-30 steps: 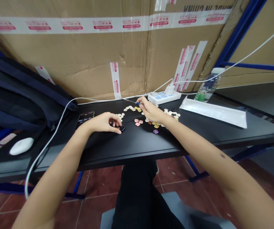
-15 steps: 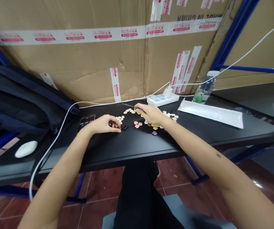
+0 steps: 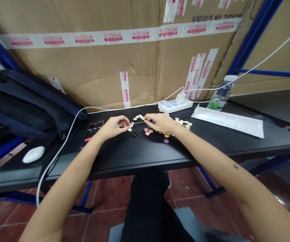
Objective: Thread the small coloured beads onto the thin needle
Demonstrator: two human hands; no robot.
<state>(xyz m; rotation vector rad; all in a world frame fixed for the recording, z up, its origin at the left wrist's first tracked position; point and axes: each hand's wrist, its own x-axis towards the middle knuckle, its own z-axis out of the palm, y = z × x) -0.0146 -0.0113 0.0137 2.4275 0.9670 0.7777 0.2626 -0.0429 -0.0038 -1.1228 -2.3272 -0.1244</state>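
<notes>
Change: the left hand [image 3: 114,126] has left the black piece [image 3: 134,134] it was touching and has drawn up toward the right hand [image 3: 161,122]; the two now sit near each other over the middle of the bench [image 3: 145,153], toward its back edge.
Left hand: fingers [image 3: 123,121] curled and pinched narrow, tips together; what they pinch is too small to tell.
Right hand: fingers closed on a thin blue-handled tool [image 3: 151,120], its tip pointing at the left hand.
Small pieces: button-like pieces [image 3: 182,121] lie scattered on the bench around and under both hands, cream ones between the hands and to the right of the right hand, pink ones [image 3: 148,131] just in front of the right hand, a purple one [image 3: 165,141] nearest the front edge.
Black piece: bare on the bench, between the hands and just in front of them, touching neither.
Left part of the bench: a phone [image 3: 92,132] with a lit screen beside the left wrist; a white mouse [image 3: 34,154] and a dark backpack [image 3: 21,104] further out; a white cable [image 3: 59,144] trailing over the front edge.
Back edge: a white power strip [image 3: 175,105], a water bottle [image 3: 222,92].
Right part of the bench: a long clear packet [image 3: 229,121] lying flat.
Backdrop: a taped cardboard box [image 3: 97,67].
</notes>
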